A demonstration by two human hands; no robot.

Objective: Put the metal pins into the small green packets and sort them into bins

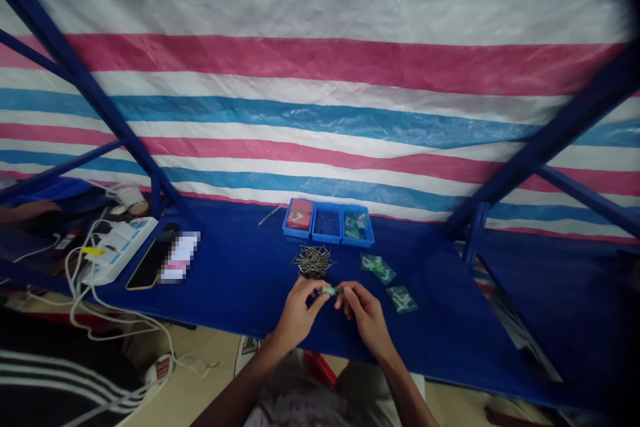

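Observation:
A small clear-and-green plastic bag (329,291) with whitish pieces inside is held between my hands, just above the blue table's front part. My left hand (299,313) is closed, with thumb and fingers pinching one end. On the other side my right hand (367,321) is closed too, fingertips together at the bag's right end. Directly beyond the fingers lies a loose pile of screws (314,260). Two similar filled bags, one (377,268) farther back and another (401,299) nearer, lie flat to the right of my right hand.
Three joined blue bins (327,237) stand behind the screws, holding red-backed, metal and green-bagged items. A thin pen-like tool (269,215) lies left of them. A phone (149,263), a white power strip (120,250) and tangled cables occupy the left. Another person's hand (30,211) is at far left.

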